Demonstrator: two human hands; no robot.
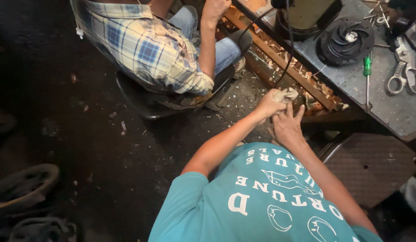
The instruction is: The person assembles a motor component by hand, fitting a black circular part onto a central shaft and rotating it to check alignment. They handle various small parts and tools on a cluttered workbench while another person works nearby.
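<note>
My left hand (268, 105) is closed around a crumpled, dirty pale cloth (285, 94) just below the edge of the workbench. My right hand (288, 126) lies right beside it with fingers spread upward, the fingertips touching the cloth and my left hand. Both forearms reach forward from my teal printed shirt (261, 201). Whatever is inside the cloth is hidden.
A person in a plaid shirt (149, 47) and jeans sits on a dark stool ahead, one hand raised to the grey workbench (396, 107). On it lie a black round impeller (347, 40), a green-handled screwdriver (367, 74) and scissors (405, 74). A brown patterned seat (369, 163) stands to my right.
</note>
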